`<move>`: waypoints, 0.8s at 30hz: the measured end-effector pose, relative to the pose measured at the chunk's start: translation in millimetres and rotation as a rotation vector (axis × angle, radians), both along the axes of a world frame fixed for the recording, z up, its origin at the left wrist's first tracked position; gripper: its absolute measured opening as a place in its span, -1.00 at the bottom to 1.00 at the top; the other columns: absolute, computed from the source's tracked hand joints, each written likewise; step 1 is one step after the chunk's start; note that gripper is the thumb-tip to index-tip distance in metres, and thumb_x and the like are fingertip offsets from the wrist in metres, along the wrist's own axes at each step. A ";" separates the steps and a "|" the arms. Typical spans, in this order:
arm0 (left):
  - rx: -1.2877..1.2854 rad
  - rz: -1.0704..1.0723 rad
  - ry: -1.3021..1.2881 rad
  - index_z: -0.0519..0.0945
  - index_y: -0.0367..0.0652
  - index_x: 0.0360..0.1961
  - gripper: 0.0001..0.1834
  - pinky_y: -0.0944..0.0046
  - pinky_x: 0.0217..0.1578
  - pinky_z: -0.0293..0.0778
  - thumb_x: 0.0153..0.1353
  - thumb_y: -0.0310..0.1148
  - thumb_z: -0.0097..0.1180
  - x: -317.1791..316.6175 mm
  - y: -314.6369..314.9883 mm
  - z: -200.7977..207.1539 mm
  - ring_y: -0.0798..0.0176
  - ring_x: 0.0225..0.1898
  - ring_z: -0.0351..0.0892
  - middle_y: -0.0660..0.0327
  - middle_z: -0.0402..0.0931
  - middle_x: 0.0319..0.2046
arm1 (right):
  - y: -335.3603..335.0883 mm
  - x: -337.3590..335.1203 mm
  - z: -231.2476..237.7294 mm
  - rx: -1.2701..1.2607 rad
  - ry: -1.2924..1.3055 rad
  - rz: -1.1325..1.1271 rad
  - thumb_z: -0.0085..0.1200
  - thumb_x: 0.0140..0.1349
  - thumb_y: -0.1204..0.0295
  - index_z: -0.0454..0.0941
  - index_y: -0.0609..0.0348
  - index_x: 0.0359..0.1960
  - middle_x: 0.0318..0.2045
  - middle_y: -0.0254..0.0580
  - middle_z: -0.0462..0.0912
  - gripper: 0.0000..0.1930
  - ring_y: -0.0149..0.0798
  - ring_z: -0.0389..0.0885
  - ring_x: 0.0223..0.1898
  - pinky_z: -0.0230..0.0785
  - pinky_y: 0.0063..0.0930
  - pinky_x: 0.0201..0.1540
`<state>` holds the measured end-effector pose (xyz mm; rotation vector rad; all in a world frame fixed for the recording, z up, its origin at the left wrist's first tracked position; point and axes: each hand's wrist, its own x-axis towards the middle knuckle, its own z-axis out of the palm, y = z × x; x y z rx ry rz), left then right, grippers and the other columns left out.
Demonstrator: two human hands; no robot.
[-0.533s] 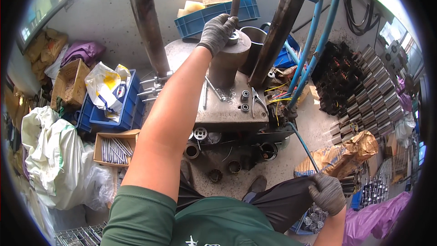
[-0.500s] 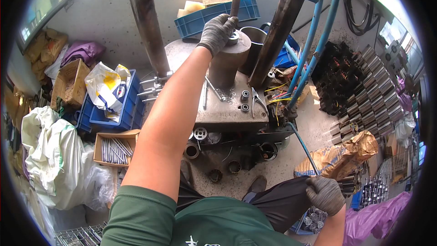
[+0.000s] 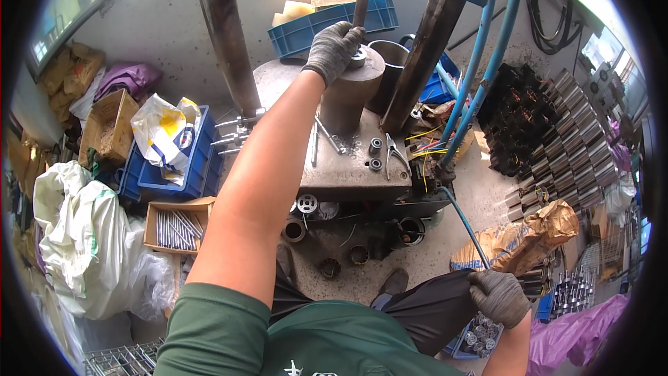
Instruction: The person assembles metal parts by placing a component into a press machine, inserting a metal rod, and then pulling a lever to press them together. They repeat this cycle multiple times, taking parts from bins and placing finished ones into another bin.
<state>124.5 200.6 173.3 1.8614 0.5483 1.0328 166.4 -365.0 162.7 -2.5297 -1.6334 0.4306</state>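
Note:
My left hand (image 3: pixel 335 49), in a grey work glove, reaches to the top of a round steel pedestal (image 3: pixel 348 94). Its fingers are closed right by the lower end of the press's upright ram rod (image 3: pixel 362 0); what they hold is hidden by the glove. A small metal ring (image 3: pixel 358 59) sits on the pedestal beside the hand. Low on the right, my gloved right hand (image 3: pixel 499 297) is wrapped round the end of a long blue lever (image 3: pixel 465 226) that slants down from the press.
Pliers (image 3: pixel 395 157), small bearings (image 3: pixel 376 146) and thin rods lie on the press table (image 3: pixel 341 177). Dark steel posts (image 3: pixel 226 45) flank the pedestal. A carton of metal shafts (image 3: pixel 179 226) stands left; a brown paper sack (image 3: pixel 522 240) and stacked metal tubes (image 3: pixel 567 139) lie right.
Both hands hold practically the same places. The view has shifted very slightly; nothing has visibly been taken up or let go.

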 end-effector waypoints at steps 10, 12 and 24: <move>-0.008 0.016 0.025 0.71 -0.23 -0.21 -0.72 0.30 -0.24 0.48 0.44 -0.19 0.21 1.4 -0.7 1.3 0.38 -0.39 0.51 0.28 0.61 -0.45 | 1.6 0.2 3.0 0.081 0.012 -0.059 0.18 0.27 0.32 0.73 0.24 -0.06 -0.22 0.16 0.75 -0.69 0.19 0.75 -0.17 0.61 -0.04 -0.04; -0.007 0.013 0.024 0.71 -0.23 -0.21 -0.72 0.30 -0.23 0.48 0.44 -0.20 0.21 3.5 0.1 -0.5 0.39 -0.39 0.51 0.28 0.61 -0.45 | 2.0 0.7 1.7 -0.149 -0.034 0.017 0.17 0.28 0.30 0.73 0.20 -0.07 -0.21 0.18 0.75 -0.71 0.19 0.75 -0.18 0.61 -0.02 -0.06; -0.084 -0.094 -0.132 0.66 -0.23 0.07 -0.71 0.34 -0.10 0.54 0.49 -0.28 0.18 2.1 2.5 -3.3 0.39 -0.25 0.60 0.28 0.66 -0.29 | 30.4 28.0 20.5 0.603 -0.363 -0.100 0.19 0.31 0.55 0.65 0.32 0.03 -0.22 0.07 0.72 -0.73 0.05 0.75 -0.20 0.59 -0.18 -0.08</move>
